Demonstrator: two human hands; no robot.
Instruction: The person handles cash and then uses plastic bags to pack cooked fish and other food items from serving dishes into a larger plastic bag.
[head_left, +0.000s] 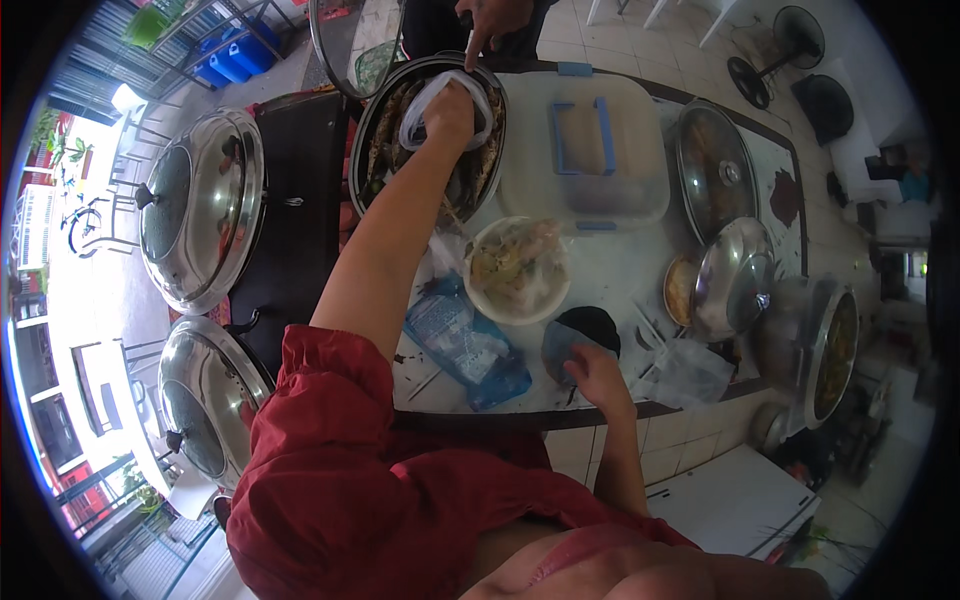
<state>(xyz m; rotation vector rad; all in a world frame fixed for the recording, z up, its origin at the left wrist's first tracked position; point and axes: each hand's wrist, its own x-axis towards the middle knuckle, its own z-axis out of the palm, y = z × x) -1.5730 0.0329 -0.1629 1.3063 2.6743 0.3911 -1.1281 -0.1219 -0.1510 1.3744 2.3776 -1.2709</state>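
Observation:
My left hand (450, 112) reaches into a whitish plastic bag (415, 112) over an oval pan (363, 176) of cooked fish (487, 161); the bag and the hand's own back hide my fingertips. My right hand (600, 375) lies low at the edge of a dark blue and black cloth item (559, 349), fingers somewhat apart, with no grip on it to be seen. Between my hands a white bowl (517, 315) holds food under clear plastic. A blue printed plastic pack (465, 345) lies beside that bowl.
Another person's hand (491, 19) points down at the pan's far rim. A lidded plastic container (622, 187) stands right of the pan. Farther right are glass-lidded and steel-lidded dishes (716, 172) and a crumpled clear bag (690, 371). Large lidded steel pans (247, 187) stand at the left.

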